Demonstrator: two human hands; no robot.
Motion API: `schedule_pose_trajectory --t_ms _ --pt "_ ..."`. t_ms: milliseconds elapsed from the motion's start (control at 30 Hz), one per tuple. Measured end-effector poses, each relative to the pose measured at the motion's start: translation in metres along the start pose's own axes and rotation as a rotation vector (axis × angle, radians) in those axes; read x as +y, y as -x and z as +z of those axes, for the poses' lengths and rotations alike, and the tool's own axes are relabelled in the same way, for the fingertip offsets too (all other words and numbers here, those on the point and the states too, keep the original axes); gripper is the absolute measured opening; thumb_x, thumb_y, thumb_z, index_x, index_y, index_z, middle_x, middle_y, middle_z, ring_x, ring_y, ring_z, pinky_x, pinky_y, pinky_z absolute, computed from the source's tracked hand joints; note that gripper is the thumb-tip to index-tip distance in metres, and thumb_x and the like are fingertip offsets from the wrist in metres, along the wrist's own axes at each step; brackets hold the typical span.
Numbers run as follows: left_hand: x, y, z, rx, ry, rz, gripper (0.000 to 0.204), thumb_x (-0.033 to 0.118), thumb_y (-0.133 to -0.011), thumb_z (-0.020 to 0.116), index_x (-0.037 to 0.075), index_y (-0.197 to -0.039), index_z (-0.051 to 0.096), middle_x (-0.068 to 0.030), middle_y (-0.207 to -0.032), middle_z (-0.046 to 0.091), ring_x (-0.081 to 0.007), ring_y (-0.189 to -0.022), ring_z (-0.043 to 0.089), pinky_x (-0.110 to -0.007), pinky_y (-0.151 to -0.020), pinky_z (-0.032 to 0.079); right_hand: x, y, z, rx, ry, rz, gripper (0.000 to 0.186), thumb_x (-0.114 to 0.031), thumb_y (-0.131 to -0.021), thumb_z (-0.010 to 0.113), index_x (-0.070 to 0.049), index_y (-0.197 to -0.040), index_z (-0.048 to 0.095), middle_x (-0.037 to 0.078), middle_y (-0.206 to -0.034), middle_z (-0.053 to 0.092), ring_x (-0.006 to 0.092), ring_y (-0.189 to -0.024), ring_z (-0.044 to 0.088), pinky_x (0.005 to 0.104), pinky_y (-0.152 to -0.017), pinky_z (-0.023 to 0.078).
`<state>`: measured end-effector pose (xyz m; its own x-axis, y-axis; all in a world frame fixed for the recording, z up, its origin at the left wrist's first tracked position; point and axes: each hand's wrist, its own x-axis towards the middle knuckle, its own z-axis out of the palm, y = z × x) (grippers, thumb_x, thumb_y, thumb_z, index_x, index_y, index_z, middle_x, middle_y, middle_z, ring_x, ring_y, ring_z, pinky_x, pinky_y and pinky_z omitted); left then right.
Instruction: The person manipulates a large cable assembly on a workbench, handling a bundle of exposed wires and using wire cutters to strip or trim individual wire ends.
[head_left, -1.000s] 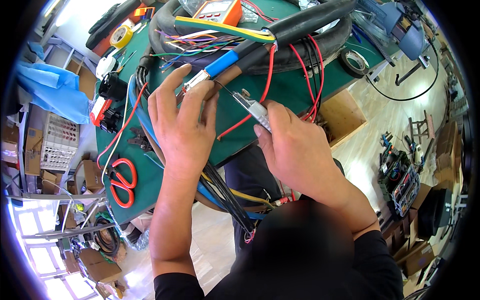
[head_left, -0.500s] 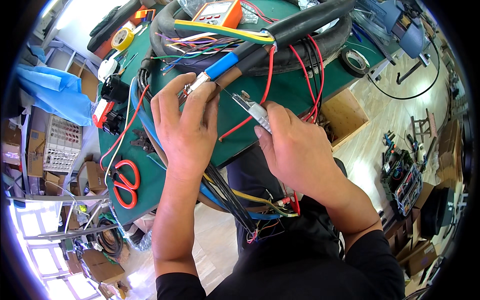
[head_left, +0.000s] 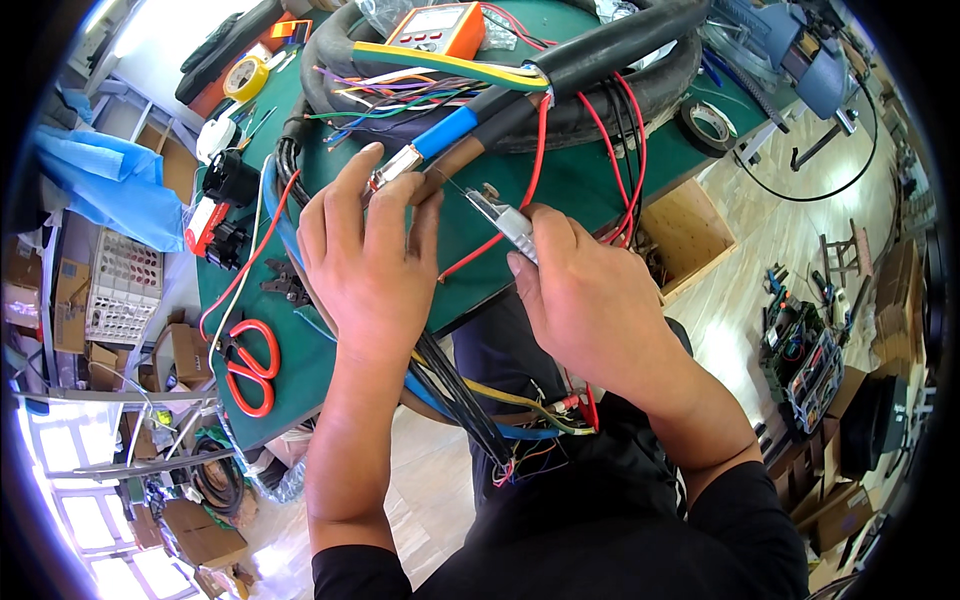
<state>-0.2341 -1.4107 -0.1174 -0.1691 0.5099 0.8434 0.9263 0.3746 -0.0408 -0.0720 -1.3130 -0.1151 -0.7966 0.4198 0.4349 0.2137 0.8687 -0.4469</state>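
My left hand (head_left: 365, 245) has its fingers curled over the end of a brown-sleeved cable (head_left: 455, 162); the fingers hide that end. Just above it lies a blue-sleeved cable (head_left: 445, 132) with a shiny metal lug or splice (head_left: 398, 165) at its tip, beside my fingertips. Both come out of a thick black cable (head_left: 620, 45). In my right hand (head_left: 590, 290) is a grey utility knife (head_left: 512, 228). Its blade points up and left toward the brown cable, with a small gap apparent between them.
Coiled black cable (head_left: 325, 50), an orange meter (head_left: 440, 30) and loose coloured wires (head_left: 400, 100) fill the back of the green table (head_left: 300, 360). Red-handled scissors (head_left: 250, 368) lie at left, black tape (head_left: 708, 122) at right. An open wooden drawer (head_left: 690, 235) juts out below.
My left hand's fingers have shifted slightly down and left along the cables. The right hand with the utility knife has barely moved.
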Motion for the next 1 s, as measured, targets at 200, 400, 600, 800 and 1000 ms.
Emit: schedule_pose_trajectory --t_ms 200,400,600,800,1000 --pt "0.015 0.003 -0.013 -0.082 -0.217 -0.088 0.034 0.023 -0.072 0.083 0.019 -0.103 0.07 -0.0063 -0.128 0.052 -0.0307 -0.116 0.045 -0.043 -0.095 0.033 0.0 0.0 0.001 0.005 0.038 -0.013 0.02 -0.017 -0.093 0.06 0.0 -0.09 0.048 0.016 -0.074 0.062 0.0317 -0.061 0.067 0.0387 -0.048 0.053" --pt "0.019 0.006 -0.01 -0.197 -0.293 -0.149 0.03 0.03 -0.079 0.077 0.018 -0.105 0.07 -0.0047 -0.119 0.054 -0.0267 -0.112 0.046 -0.042 -0.092 0.033 -0.002 -0.002 0.002 0.013 0.073 -0.018 0.021 -0.017 -0.093 0.059 0.0 -0.089 0.049 0.015 -0.072 0.062 0.0306 -0.059 0.067 0.0374 -0.047 0.053" --pt "0.013 0.005 -0.003 -0.275 -0.109 -0.182 0.031 0.027 -0.086 0.074 0.007 -0.107 0.066 -0.0106 -0.086 0.065 -0.0274 -0.073 0.063 -0.037 -0.068 0.047 -0.005 0.001 -0.001 -0.017 0.07 0.017 0.019 -0.016 -0.093 0.059 0.0 -0.092 0.049 0.016 -0.075 0.062 0.0332 -0.061 0.066 0.0401 -0.05 0.052" --pt "0.007 0.007 -0.001 -0.273 0.482 -0.446 0.025 0.008 -0.087 0.069 0.002 -0.11 0.062 -0.0138 -0.083 0.07 -0.0265 -0.075 0.071 -0.034 -0.07 0.053 -0.007 0.003 -0.004 -0.064 0.087 0.055 0.019 -0.015 -0.093 0.059 0.001 -0.095 0.049 0.018 -0.079 0.062 0.0354 -0.065 0.065 0.0426 -0.053 0.051" --pt "0.004 0.007 -0.005 -0.332 0.802 -0.618 0.02 0.002 -0.092 0.062 -0.001 -0.112 0.061 -0.0144 -0.098 0.072 -0.0155 -0.089 0.07 -0.028 -0.075 0.053 -0.005 0.003 -0.005 -0.014 0.125 -0.001 0.02 -0.018 -0.095 0.057 0.001 -0.094 0.05 0.017 -0.078 0.064 0.0322 -0.063 0.068 0.0402 -0.051 0.054"
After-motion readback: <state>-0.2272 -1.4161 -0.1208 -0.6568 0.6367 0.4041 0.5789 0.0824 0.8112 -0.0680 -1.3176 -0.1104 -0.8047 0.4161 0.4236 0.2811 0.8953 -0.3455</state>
